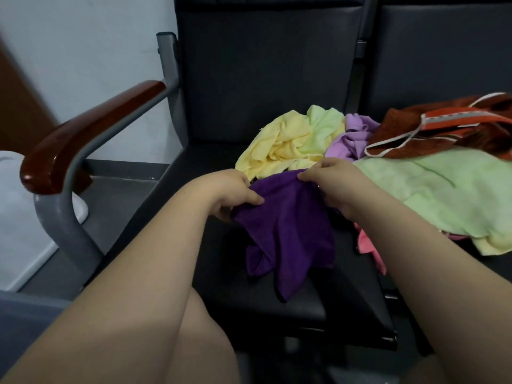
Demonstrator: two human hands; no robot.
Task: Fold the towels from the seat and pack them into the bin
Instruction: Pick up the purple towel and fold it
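One towel is in hand and none shows as folded, so I judge the task to be near its start. From the head view, the left hand pinches the upper left edge of the dark purple towel and the right hand grips its upper right edge. The hands are close together, fingers curled on the cloth, and the towel hangs crumpled from them onto the front of the dark seat. Behind it the rest lie unfolded in a heap: a yellow towel, a light green towel touching it, a lilac towel beside those, a large pale green towel spread to the right, a pink towel partly under that, and a rust-orange cloth at the back right. A white object sits on the floor past the wooden armrest at the left; whether it is the bin I cannot tell. What seems left is to fold the purple one, then each of the others, and pack them all.
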